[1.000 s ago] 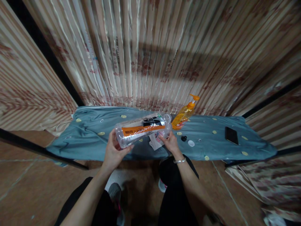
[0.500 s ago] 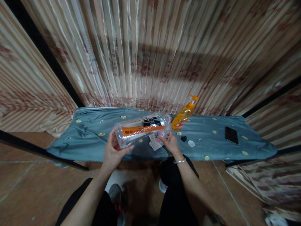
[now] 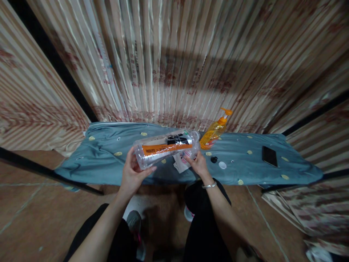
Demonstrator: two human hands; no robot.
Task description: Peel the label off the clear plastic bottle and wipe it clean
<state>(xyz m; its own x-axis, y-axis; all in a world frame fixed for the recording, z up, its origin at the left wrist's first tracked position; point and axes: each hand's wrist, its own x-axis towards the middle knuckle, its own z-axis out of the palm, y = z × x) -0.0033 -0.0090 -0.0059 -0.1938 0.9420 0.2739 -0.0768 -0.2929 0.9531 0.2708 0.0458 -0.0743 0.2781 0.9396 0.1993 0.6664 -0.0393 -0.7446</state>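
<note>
A large clear plastic bottle (image 3: 166, 148) with an orange and black label lies nearly sideways in the air above the cloth, its neck to the right. My left hand (image 3: 134, 171) is wrapped around its base, thumb underneath. Near the shoulder, my right hand (image 3: 198, 163) grips the bottle from below. The neck looks uncapped. Partly hidden under the bottle, beside my right fingers, is a whitish piece of paper or a packet (image 3: 180, 164). Just right of the neck stands a pump bottle (image 3: 212, 135) of yellow-orange liquid with an orange pump head.
A grey-green patterned cloth (image 3: 103, 163) covers the narrow table. On it, to the right, lie a small black cap-like piece (image 3: 214, 159), a white disc (image 3: 222, 165) and a black phone (image 3: 269, 156). Striped curtains (image 3: 174, 65) hang behind, with dark frame poles (image 3: 54, 62) at the sides.
Almost nothing differs. The view has shifted slightly; both hands keep the clear bottle in about the same tilted pose.
</note>
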